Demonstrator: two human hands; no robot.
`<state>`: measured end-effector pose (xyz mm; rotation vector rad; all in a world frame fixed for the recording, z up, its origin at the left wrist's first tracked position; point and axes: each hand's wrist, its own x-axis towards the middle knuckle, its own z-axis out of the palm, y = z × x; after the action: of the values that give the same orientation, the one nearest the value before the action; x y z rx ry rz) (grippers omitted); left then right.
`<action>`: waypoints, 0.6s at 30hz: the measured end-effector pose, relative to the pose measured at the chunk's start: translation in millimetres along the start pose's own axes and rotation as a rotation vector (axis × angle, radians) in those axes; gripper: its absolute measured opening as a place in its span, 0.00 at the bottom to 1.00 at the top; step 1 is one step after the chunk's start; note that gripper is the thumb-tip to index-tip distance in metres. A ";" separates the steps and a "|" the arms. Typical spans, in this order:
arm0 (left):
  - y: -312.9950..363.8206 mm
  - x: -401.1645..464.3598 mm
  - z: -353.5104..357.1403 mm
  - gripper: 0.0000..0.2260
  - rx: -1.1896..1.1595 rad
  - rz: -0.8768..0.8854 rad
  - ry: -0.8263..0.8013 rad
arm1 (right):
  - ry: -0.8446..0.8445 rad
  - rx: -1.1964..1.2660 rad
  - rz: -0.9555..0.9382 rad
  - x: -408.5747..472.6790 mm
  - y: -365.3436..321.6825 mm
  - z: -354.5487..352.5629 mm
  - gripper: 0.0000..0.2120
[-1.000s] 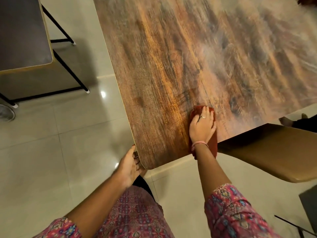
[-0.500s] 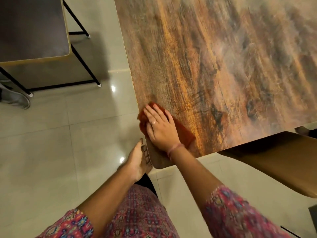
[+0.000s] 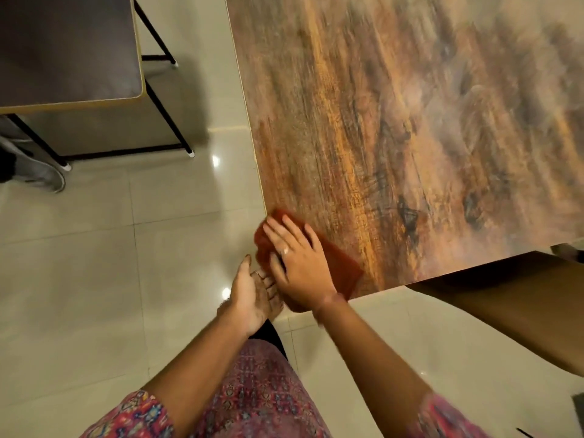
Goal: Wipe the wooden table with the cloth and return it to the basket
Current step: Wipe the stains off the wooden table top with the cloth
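Note:
The wooden table point(image 3: 395, 121) fills the upper right, and its near-left corner lies under my hands. A rust-red cloth point(image 3: 339, 263) is spread flat on that corner, its left end hanging over the table's edge. My right hand point(image 3: 297, 263) presses flat on the cloth with fingers spread. My left hand point(image 3: 252, 292) is cupped palm up just below the corner, right under the cloth's overhanging end, holding nothing. No basket is in view.
A dark small table point(image 3: 66, 49) on thin black legs stands at the upper left over pale floor tiles point(image 3: 94, 279). A shoe point(image 3: 47, 178) shows beneath it. A tan chair seat point(image 3: 505, 305) juts out under the wooden table at the right.
My right hand has swept the cloth leftward along the near edge to the table's corner, so the cloth now overhangs it. My left hand stayed cupped under that corner.

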<state>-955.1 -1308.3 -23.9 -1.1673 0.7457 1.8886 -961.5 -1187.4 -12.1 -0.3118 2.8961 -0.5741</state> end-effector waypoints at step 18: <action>-17.6 -16.6 -24.6 0.16 0.214 -0.045 0.018 | 0.098 0.008 0.365 68.4 30.7 -22.1 0.26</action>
<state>-924.4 -1323.7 -20.2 -1.0586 0.8995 1.7166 -1037.2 -1168.0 -12.8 0.2505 2.9349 -0.5483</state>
